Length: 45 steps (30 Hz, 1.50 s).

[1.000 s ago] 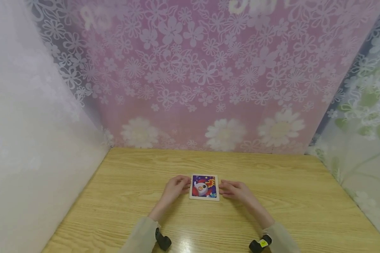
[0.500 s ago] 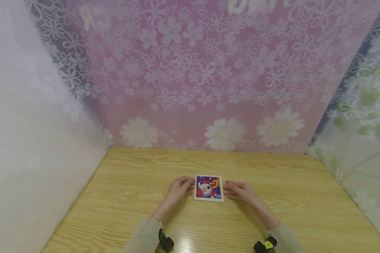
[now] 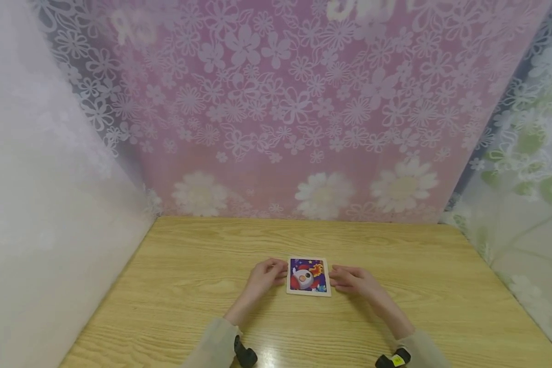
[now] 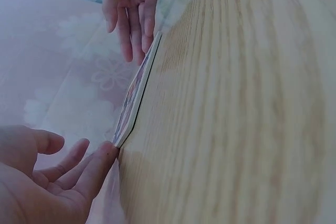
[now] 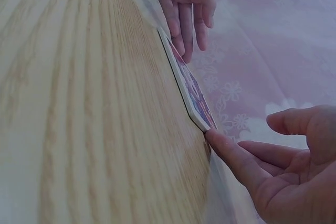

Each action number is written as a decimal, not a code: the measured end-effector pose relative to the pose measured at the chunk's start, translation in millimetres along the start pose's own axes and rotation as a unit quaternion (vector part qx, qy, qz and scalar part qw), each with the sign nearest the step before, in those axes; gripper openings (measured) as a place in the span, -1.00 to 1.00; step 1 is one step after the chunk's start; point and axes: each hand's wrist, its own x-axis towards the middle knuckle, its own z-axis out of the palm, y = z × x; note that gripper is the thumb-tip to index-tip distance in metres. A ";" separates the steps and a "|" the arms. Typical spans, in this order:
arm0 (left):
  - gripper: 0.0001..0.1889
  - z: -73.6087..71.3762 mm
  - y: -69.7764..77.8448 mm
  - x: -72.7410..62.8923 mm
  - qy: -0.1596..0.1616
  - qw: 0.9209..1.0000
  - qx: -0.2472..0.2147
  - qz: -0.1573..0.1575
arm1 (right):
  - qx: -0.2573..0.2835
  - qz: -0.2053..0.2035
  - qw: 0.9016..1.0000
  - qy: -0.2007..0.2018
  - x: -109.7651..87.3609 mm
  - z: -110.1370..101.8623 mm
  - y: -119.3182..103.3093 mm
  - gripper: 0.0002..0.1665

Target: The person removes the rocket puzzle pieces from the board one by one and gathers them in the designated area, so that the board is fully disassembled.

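A thin square picture board (image 3: pixel 308 277) with a pale border lies flat on the wood-grain table, its picture showing a white and red cartoon rocket with orange flames on purple. To its left, my left hand (image 3: pixel 265 276) has its fingertips at the board's edge. My right hand (image 3: pixel 355 281) faces it from the other side, fingers stretched toward the right edge. In the left wrist view, a fingertip of the left hand (image 4: pixel 63 182) meets the corner of the board (image 4: pixel 137 90). The right wrist view has the right hand's (image 5: pixel 278 166) forefinger against the near corner. Neither thumb grips the board.
The wood-grain table (image 3: pixel 202 245) runs back to a pink flowered curtain (image 3: pixel 276 112). Pale sheeting (image 3: pixel 64 204) bounds the left side, and a leafy patterned sheet (image 3: pixel 529 204) bounds the right. Black wrist cameras (image 3: pixel 246 352) sit at both cuffs.
The picture board has slid to the right across the table, with both hands moving along at its sides. The head view has shifted slightly.
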 end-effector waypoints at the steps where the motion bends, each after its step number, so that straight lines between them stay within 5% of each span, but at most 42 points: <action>1: -0.68 0.5 0.0 -0.1 -0.001 1.000 -0.003 0.001 | 0.001 -0.002 1.000 -0.001 -0.5 -0.7 0.4 -0.35; 45: -0.63 -3.0 0.7 -15.0 -0.013 1.000 -0.014 -0.012 | 0.015 -0.001 1.000 -0.012 -7.8 -0.6 8.1 -0.28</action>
